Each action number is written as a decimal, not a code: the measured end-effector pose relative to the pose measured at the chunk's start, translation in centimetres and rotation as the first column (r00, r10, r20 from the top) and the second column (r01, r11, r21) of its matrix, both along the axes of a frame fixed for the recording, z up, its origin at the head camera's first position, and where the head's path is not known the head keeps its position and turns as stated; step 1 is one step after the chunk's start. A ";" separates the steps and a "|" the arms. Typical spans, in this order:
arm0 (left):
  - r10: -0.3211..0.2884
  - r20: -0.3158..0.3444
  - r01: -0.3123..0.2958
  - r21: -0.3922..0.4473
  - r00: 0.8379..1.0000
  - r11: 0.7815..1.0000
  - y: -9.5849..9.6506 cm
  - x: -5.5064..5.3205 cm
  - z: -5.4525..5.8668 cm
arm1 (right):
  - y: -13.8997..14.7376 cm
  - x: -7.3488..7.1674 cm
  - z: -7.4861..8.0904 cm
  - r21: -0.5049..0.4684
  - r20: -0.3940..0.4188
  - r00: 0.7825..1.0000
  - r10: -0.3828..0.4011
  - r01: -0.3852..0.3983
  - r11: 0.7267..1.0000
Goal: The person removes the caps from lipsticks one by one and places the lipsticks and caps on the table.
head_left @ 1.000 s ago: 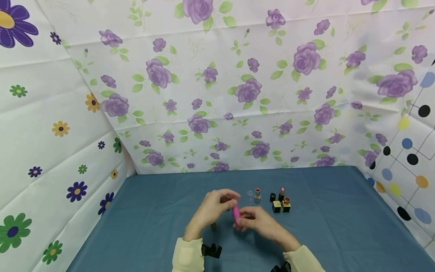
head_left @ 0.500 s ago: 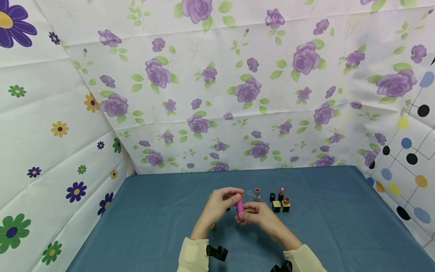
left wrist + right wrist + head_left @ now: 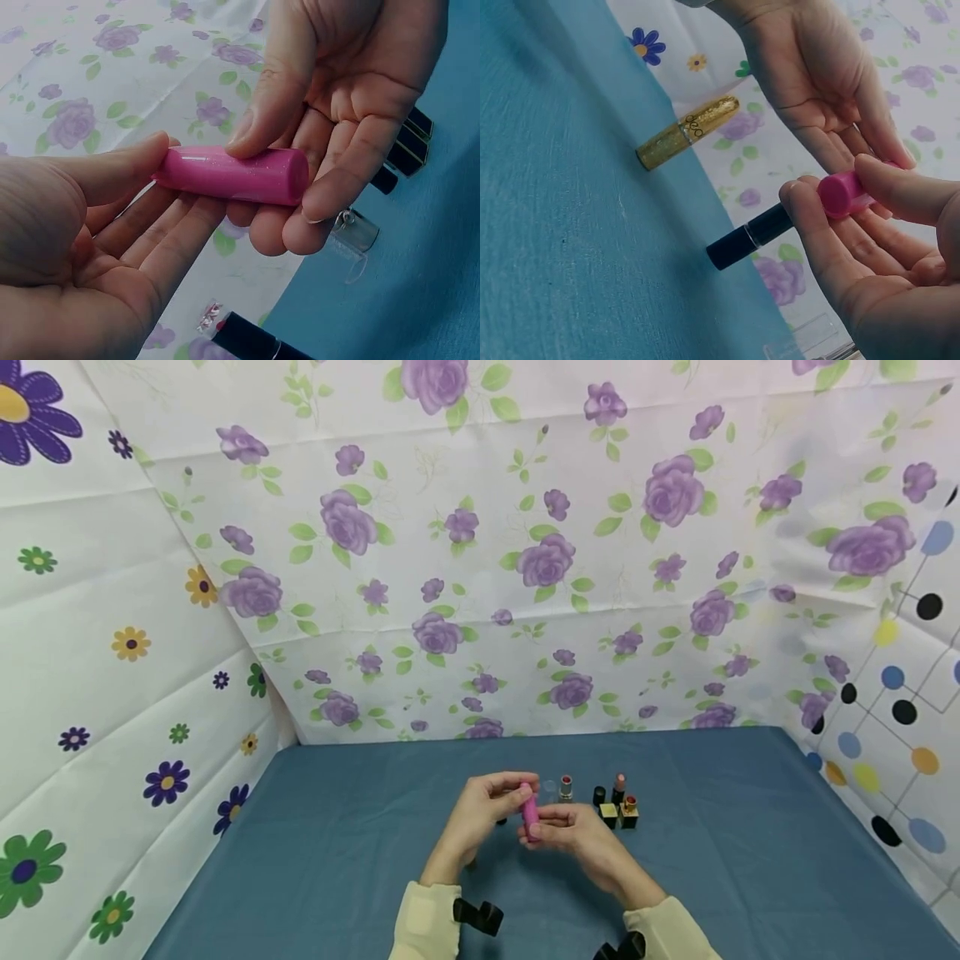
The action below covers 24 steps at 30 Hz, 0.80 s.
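Both hands hold a glossy pink lipstick tube (image 3: 530, 814) above the table. My left hand (image 3: 480, 810) pinches its upper end between thumb and fingers. My right hand (image 3: 579, 837) grips the lower end, thumb on one side and curled fingers beneath, as the left wrist view shows with the pink tube (image 3: 236, 176) lying almost level. No gap or seam shows clearly on the tube. In the right wrist view, a gold glittery tube (image 3: 688, 131) and a black tube (image 3: 750, 236) stand on the table near the hands.
Beyond the right hand stand a silver-based red lipstick (image 3: 566, 787) and a clear cap (image 3: 548, 791). Farther right are a nude lipstick (image 3: 618, 788), a black cap (image 3: 599, 796), a gold-topped cap (image 3: 608, 814) and a gold-and-black lipstick (image 3: 629, 812). Flowered sheets (image 3: 450, 568) surround the blue tabletop (image 3: 337, 843).
Over the second, both hands have risen a little with the pink tube, and the left hand has shifted to the right. In the last half second they have barely moved.
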<state>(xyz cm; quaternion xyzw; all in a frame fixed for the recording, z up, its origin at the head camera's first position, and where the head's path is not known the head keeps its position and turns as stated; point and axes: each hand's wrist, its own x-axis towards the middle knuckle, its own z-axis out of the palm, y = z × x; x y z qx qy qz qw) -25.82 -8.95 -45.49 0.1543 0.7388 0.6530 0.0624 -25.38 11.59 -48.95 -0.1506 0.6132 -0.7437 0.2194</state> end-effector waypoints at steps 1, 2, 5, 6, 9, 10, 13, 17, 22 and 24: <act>-0.007 0.009 0.007 0.008 1.000 1.000 0.0 0.0 0.0 | 0.0 0.0 0.0 -0.004 0.006 1.000 -0.001 0.001 1.000; -0.012 0.017 0.011 0.016 1.000 1.000 0.0 -0.1 0.0 | 0.1 0.1 0.0 -0.010 0.012 1.000 -0.002 0.002 1.000; -0.034 0.035 0.032 0.045 0.999 0.998 0.1 -0.2 0.1 | 0.1 0.1 0.1 -0.025 0.028 1.000 -0.006 0.007 1.000; -0.037 0.040 0.035 0.047 0.999 0.998 0.1 -0.3 0.2 | 0.2 0.1 0.1 -0.028 0.031 0.999 -0.007 0.008 1.000; -0.052 0.045 0.049 0.050 0.998 0.998 0.0 -0.5 0.5 | 0.2 0.0 0.4 -0.041 0.047 0.999 -0.002 0.004 0.999; -0.053 0.047 0.051 0.047 0.997 0.998 0.0 -0.5 0.7 | 0.3 0.0 0.5 -0.042 0.048 0.999 -0.001 0.003 0.999; -0.058 0.039 0.056 0.049 0.998 0.997 0.0 -0.7 1.2 | 0.4 -0.2 1.0 -0.047 0.045 0.999 0.004 -0.002 0.999; -0.055 0.033 0.053 0.069 0.998 0.996 0.0 -0.9 1.7 | 0.6 -0.5 1.6 -0.041 0.021 1.000 0.016 -0.015 0.999; -0.052 0.044 0.048 0.082 0.998 0.995 0.1 -0.9 2.1 | 0.7 -0.6 1.9 -0.035 0.007 1.000 0.027 -0.027 0.999; -0.057 0.044 0.052 0.092 0.997 0.994 0.1 -0.9 2.3 | 0.7 -0.6 2.0 -0.039 0.005 1.000 0.025 -0.024 0.999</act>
